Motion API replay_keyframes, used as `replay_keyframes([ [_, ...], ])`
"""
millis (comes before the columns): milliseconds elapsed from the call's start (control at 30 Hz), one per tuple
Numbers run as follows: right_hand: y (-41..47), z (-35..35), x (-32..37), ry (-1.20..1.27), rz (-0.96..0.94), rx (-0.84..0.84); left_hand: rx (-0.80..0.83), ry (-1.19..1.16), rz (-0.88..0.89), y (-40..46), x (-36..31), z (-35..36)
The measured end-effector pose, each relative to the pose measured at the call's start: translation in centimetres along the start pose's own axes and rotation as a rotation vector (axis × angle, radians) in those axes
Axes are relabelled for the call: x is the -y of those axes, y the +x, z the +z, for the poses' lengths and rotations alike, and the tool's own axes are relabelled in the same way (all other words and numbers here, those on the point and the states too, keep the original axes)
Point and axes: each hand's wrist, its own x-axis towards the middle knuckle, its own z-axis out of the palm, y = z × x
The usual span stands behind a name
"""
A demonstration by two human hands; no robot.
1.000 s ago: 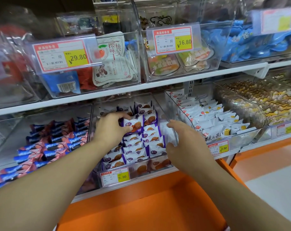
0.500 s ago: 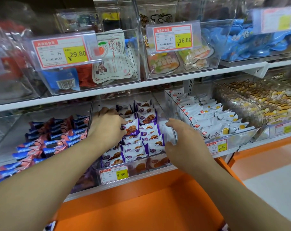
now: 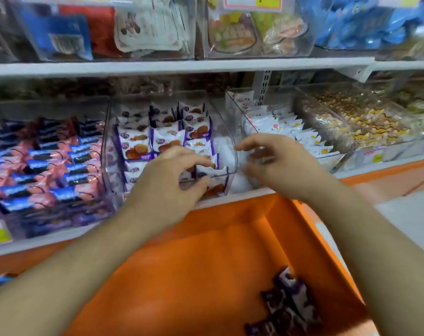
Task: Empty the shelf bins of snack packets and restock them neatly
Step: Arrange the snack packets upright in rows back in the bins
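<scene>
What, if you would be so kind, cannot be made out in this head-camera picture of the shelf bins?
- Price tag on the upper bin: cut off by the top edge, figures unreadable.
- Front packets in the clear bin: covered by the left hand.
- Right hand: motion blur hides whether its fingers touch the bin's side wall.
- Dark packets in the orange tray: blurred, print illegible.

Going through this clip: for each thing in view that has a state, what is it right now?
left hand: fingers curled onto the front purple cookie packets, grip unclear
right hand: fingers loosely bent at the bin's right wall
middle bin: partly filled, right side bare
purple cookie packets: standing in rows
orange tray: a few purple packets lying loose
</scene>
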Motion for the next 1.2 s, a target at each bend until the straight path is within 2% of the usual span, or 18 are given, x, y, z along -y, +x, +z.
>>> replay_keyframes([
  [67, -1.0, -0.7, -0.6, 0.025, -0.029, 0.142, 0.081, -0.141, -0.008, -3.6, 0.2, 2.7],
  [133, -1.9, 0.1, -2.1, 0.019, -0.004, 0.337, 0.225, -0.161, -0.077, -6.8, 1.1, 6.0],
  [233, -2.7, 4.0, -6.6, -0.138, 0.093, 0.608, 0.514, -0.149, -0.194, -11.0, 3.4, 12.3],
  [300, -3.2, 7.4, -11.3, -0.271, 0.163, 0.732, 0.669, -0.147, -0.242, -12.9, 4.6, 16.7],
  [433, -4.4, 12.7, -20.8, -0.54, 0.244, 0.957, 0.805, -0.137, -0.093, -13.1, 4.3, 22.5],
  [500, -4.9, 14.3, -24.7, -0.637, 0.228, 1.02, 0.933, -0.11, -0.026, -13.9, 4.5, 26.4],
  [567, -5.4, 15.4, -27.3, -0.706, 0.214, 1.071, 1.117, -0.045, -0.069, -15.2, 5.2, 30.2],
  [600, -5.9, 15.9, -28.3, -0.722, 0.209, 1.095, 1.159, 0.004, -0.079, -16.1, 5.8, 31.7],
  [667, -6.7, 16.5, -29.6, -0.758, 0.199, 1.113, 1.162, 0.056, -0.033, -16.7, 5.9, 33.2],
  [733, -7.3, 16.8, -30.4, -0.771, 0.213, 1.082, 1.084, 0.022, -0.04, -17.0, 5.6, 33.6],
  [933, -6.7, 15.0, -27.7, -0.755, 0.348, 0.979, 1.052, -0.11, -0.215, -17.8, 5.5, 31.6],
  [1000, -5.9, 13.2, -25.6, -0.602, 0.387, 0.876, 0.987, -0.191, -0.336, -17.4, 6.2, 29.4],
  [1100, -4.9, 10.8, -21.0, -0.133, 0.49, 0.746, 0.862, -0.258, -0.501, -16.0, 7.4, 23.8],
  [1200, -4.8, 9.1, -14.0, 0.255, 0.46, 0.737, 0.698, -0.423, -0.641, -14.4, 7.6, 16.5],
])
